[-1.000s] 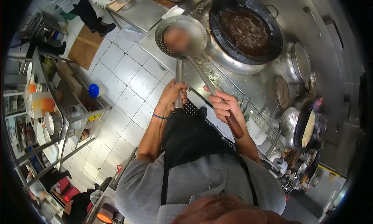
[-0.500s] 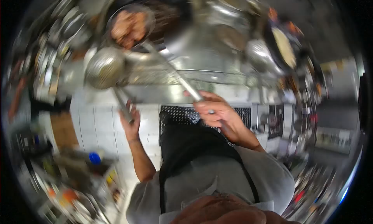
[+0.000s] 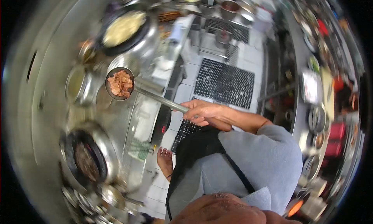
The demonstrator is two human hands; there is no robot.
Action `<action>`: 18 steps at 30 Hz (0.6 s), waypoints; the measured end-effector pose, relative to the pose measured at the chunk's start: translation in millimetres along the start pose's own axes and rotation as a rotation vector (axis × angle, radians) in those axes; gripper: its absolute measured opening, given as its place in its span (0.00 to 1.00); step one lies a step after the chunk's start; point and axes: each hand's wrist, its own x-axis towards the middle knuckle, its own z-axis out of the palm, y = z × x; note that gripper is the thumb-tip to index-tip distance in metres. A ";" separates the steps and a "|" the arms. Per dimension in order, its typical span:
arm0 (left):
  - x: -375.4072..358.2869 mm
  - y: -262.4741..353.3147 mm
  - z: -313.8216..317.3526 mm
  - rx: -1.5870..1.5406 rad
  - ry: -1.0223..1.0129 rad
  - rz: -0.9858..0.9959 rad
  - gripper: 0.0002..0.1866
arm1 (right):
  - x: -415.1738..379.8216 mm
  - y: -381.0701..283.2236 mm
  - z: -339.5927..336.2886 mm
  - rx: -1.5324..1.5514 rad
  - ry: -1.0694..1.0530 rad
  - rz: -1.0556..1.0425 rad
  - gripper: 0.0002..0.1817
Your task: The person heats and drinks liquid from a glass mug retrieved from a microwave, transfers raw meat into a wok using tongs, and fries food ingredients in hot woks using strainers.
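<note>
My right hand [image 3: 198, 112] is closed around the metal handle of a ladle [image 3: 165, 101]. The ladle's round bowl is full of browned meat pieces [image 3: 121, 84] and hangs over the steel range, beside a round lidded or shallow pan. Lower down, near the counter's front edge, my left hand [image 3: 165, 162] has its fingers apart with nothing in it. A perforated skimmer [image 3: 112, 195] rests among metalware at the lower left, apart from my left hand. A dark wok [image 3: 86, 158] with dark liquid sits on the range.
Another wok holding a pale yellow mass [image 3: 125, 27] stands at the upper left, near a steel pot [image 3: 76, 85]. Black perforated mats [image 3: 224, 83] cover part of the tiled floor. A long counter [image 3: 285, 64] with trays and bowls runs along the right.
My view has turned to the right. The ladle with meat has moved away from the dark wok along the range. My left hand has let go of the skimmer.
</note>
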 end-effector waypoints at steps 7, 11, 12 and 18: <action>27.9 -24.8 178.4 0.668 -0.037 0.062 0.14 | -125.2 -18.8 -101.3 0.174 0.427 -0.289 0.09; 28.1 -40.9 265.1 0.851 -0.169 0.071 0.14 | -169.6 -15.1 -141.7 0.328 0.609 -0.430 0.19; 34.4 -45.9 282.4 0.913 -0.205 0.055 0.14 | -178.1 -13.4 -150.6 0.367 0.645 -0.469 0.22; 96.8 -82.4 385.4 1.339 -0.514 -0.024 0.14 | -212.4 -18.2 -189.9 0.503 0.885 -0.733 0.22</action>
